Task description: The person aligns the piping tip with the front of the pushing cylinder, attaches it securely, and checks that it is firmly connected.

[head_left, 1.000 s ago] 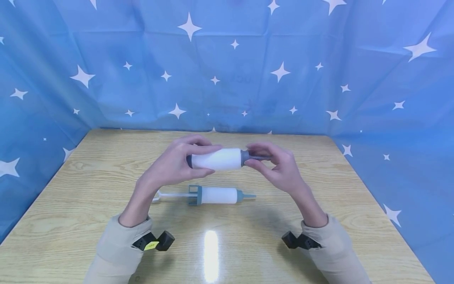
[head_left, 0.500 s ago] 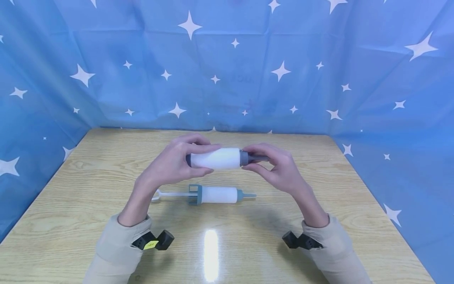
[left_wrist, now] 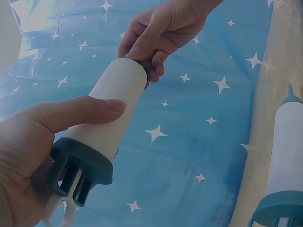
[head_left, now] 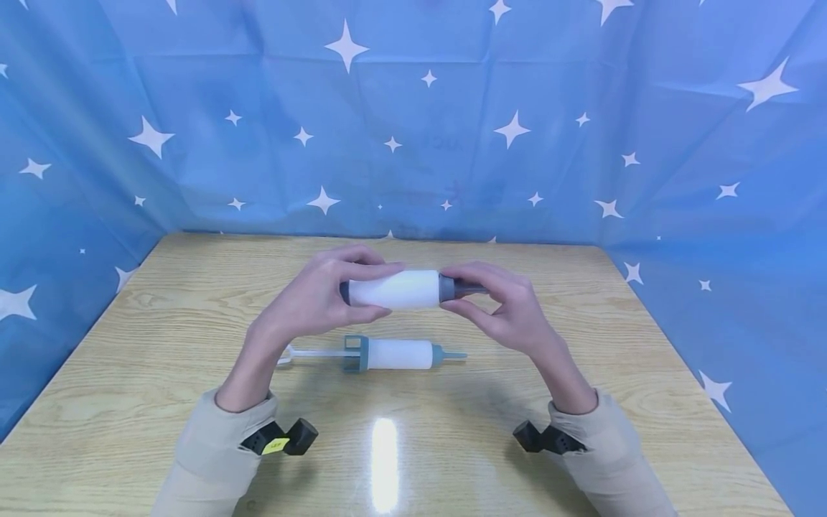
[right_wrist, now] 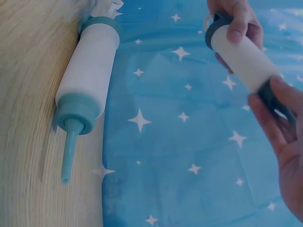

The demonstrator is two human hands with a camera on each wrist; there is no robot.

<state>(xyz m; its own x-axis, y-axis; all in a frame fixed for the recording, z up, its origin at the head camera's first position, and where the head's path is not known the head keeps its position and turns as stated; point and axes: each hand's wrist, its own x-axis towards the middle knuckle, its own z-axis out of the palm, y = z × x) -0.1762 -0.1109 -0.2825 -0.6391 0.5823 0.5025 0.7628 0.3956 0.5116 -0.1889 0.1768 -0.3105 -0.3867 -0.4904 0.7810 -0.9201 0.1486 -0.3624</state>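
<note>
My left hand [head_left: 323, 291] grips the white barrel of a balloon hand pump [head_left: 403, 290] near its dark end cap. Held level above the table, this pump has a dark nozzle cap at its right end, which my right hand [head_left: 504, 305] pinches between thumb and fingers. In the left wrist view, the pump's slotted end cap [left_wrist: 84, 161] and part of a white pull handle show below the palm. The right palm partly hides the nozzle. A second pump [head_left: 399, 355], white with teal ends and its rod pulled out, lies on the table in front of the hands.
The wood-grain table [head_left: 194, 301] meets a blue star-patterned cloth [head_left: 413, 165] at the back and sides. A bright light reflection lies on the table's front part. Each sleeve carries a black wrist camera [head_left: 300, 436].
The fingers of my right hand have shifted left along the nozzle onto the dark cap, against the barrel's end. My left hand and the pump on the table stay practically still.
</note>
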